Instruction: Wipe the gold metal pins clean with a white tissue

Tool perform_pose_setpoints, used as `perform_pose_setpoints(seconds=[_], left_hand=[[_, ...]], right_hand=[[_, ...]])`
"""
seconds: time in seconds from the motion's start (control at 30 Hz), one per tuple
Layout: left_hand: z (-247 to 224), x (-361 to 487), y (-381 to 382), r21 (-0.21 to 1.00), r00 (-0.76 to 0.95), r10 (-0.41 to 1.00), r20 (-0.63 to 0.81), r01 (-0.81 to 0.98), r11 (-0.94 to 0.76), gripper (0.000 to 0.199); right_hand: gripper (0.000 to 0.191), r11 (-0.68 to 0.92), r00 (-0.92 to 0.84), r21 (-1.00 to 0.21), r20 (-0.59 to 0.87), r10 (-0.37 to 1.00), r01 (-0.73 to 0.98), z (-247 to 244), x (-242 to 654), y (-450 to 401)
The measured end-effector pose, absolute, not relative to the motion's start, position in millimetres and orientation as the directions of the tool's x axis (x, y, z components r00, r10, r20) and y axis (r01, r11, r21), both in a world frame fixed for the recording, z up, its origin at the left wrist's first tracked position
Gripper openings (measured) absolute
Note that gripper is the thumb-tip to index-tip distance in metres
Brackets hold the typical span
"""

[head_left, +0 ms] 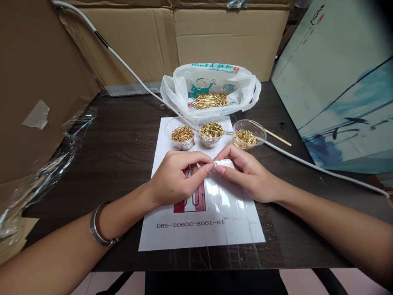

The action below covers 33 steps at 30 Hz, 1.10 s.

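My left hand [179, 174] and my right hand [248, 174] meet over the printed sheet [245, 229], fingertips almost touching. Thumb and forefinger of the left are pinched on a small gold-coloured metal pin [215, 164], mostly covered by the fingertips. Between the thumb and forefinger of my right hand shows a small white piece [227, 163], its kind unclear. Just beyond the hands stand three clear plastic cups: a left cup [175, 138], a middle cup [202, 140] and a right cup [262, 138], each holding many short gold-coloured pins.
Behind the cups, a white plastic bag [175, 96] lies open with longer gold-coloured pins [210, 100] inside. A white cable [132, 73] crosses the dark table [123, 135]. A thin wooden stick [276, 137] lies at right. Cardboard [230, 41] and a painted panel [344, 102] enclose the workspace.
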<state>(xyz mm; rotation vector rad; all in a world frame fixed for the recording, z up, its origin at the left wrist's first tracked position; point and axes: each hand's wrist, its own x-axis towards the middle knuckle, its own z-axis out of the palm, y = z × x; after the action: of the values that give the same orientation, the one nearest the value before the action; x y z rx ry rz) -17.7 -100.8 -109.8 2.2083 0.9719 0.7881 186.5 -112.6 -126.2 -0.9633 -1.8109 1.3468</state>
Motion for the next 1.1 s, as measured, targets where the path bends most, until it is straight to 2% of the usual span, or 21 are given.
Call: perform_pose_setpoints(seconds=[0.23,0.53,0.87,1.1], left_hand=[[-109.1,-18.4,-101.9,0.702,0.569,0.771,0.285,0.424,-0.573,0.016],[-109.5,-17.7,-102.0,0.719,0.58,0.766,0.277,0.403,-0.566,0.014],[-110.8,-18.5,-101.3,0.711,0.584,0.768,0.262,0.422,-0.563,0.015],[-109.7,-16.8,-102.1,0.709,0.584,0.762,0.281,0.409,-0.575,0.016]], right_hand=[[0.02,0.15,-0.474,-0.976,0.057,0.878,0.16,-126.3,185.5,-114.0],[0.02,0.059,-0.478,-0.998,0.036,0.878,0.033,-129.1,184.5,-113.5],[0.019,0.065,-0.53,-0.981,-0.041,0.847,0.181,-120.9,188.0,-115.7],[0.019,0.093,-0.504,-0.979,-0.012,0.864,0.181,-124.2,186.1,-116.2]])
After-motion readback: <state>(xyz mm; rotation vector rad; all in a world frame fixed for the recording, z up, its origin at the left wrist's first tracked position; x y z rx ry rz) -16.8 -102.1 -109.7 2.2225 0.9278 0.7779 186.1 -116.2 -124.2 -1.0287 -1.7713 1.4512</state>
